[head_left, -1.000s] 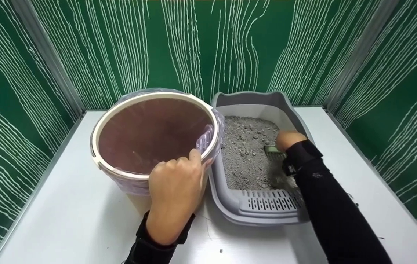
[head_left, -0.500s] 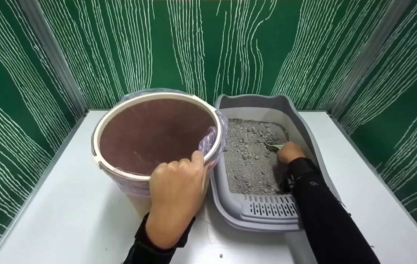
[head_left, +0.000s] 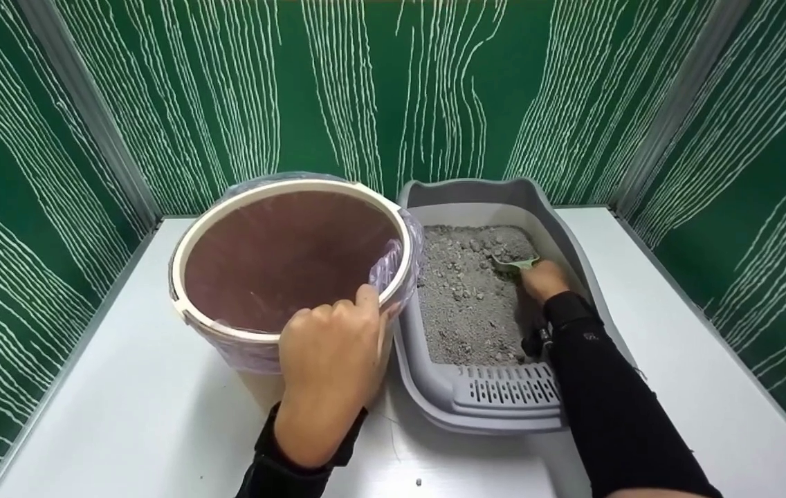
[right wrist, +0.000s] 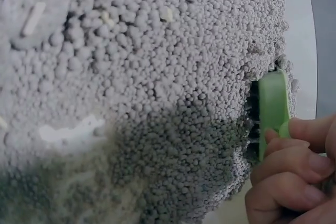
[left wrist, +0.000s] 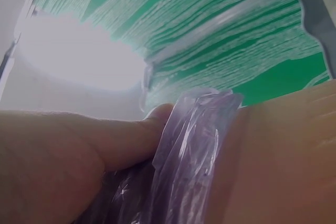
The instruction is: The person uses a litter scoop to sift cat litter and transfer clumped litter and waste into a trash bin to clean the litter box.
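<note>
My left hand [head_left: 331, 366] grips the near right rim of a round bucket [head_left: 192, 308]. A purple plastic bag [left wrist: 191, 150] lines the bucket and is folded over its rim; in the left wrist view the thumb and fingers clamp it from both sides. Fingers curled, my right hand [head_left: 545, 280] holds a green slotted litter scoop [right wrist: 274, 106] by its handle. The scoop's head lies partly in grey cat litter [head_left: 462, 325], near the right wall of a grey litter box [head_left: 427, 377]. Larger clumps lie scattered over the litter.
Bucket and litter box stand side by side, nearly touching, on a white table [head_left: 123, 387]. Green panels [head_left: 337, 104] with white lines close off the back and both sides. A small grey crumb [head_left: 418, 482] lies near the front edge.
My right hand has moved the scoop within the litter, turning it and bringing it toward the box's right wall and slightly farther back. The left hand keeps its grip on the rim.
</note>
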`<state>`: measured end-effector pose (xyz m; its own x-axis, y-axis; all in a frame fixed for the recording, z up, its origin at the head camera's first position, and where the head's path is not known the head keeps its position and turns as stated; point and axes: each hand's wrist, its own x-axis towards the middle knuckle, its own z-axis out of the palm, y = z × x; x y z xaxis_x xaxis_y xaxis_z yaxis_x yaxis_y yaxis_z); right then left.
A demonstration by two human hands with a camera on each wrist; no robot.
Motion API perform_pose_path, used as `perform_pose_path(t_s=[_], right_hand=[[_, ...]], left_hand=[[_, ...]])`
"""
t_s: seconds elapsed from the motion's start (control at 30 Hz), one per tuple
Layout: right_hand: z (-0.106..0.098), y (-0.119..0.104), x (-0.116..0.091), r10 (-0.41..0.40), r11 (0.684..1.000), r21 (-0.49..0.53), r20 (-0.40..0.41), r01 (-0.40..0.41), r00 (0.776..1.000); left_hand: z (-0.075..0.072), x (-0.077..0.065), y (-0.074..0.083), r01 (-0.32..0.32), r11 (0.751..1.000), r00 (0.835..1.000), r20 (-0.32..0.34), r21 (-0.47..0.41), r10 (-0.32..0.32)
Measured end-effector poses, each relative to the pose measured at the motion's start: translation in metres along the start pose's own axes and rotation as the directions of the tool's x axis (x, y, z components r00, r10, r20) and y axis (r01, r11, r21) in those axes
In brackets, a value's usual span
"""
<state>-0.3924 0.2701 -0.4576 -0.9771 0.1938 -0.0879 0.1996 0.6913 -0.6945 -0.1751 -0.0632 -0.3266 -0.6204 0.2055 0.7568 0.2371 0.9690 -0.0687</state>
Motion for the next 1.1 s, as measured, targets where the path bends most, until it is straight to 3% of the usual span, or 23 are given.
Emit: perform_pose_path(t_s=[0.07,0.23,0.37,0.6,0.83,0.93,1.1], right_hand=[[0.001,-0.002,0.004,-0.046,0.994,-0.101,-0.062,0.04,0.997],[0.001,-0.008,0.008,-0.031,0.997,-0.074,-0.065,0.026,0.997],[-0.002,-0.013,0.004,-0.035,0.997,-0.069,-0.114,0.027,0.993],[-0.01,-0.03,-0.009,-0.162,0.985,-0.098,-0.264,0.141,0.951],[-0.012,-0.039,-0.015,-0.174,0.982,-0.12,-0.258,0.147,0.95],[-0.012,-0.038,-0.014,-0.187,0.978,-0.141,-0.242,0.156,0.952],[-0.01,-0.033,-0.014,-0.187,0.975,-0.163,-0.227,0.152,0.956]], left_hand=[[0.001,-0.001,0.0,0.0,1.0,1.0,-0.001,0.003,0.0],[0.001,-0.001,-0.001,-0.003,1.0,1.0,-0.01,0.019,0.003],[0.002,-0.002,0.0,-0.007,0.999,1.0,-0.017,0.042,0.007],[0.003,-0.001,-0.001,-0.007,1.0,1.0,-0.016,0.029,0.007],[0.004,0.003,-0.006,-0.023,1.0,1.0,0.006,0.021,0.023],[0.013,0.007,-0.012,-0.042,0.999,0.999,-0.032,0.027,0.043],[0.04,0.016,-0.021,-0.087,0.995,0.978,-0.187,0.043,0.093]])
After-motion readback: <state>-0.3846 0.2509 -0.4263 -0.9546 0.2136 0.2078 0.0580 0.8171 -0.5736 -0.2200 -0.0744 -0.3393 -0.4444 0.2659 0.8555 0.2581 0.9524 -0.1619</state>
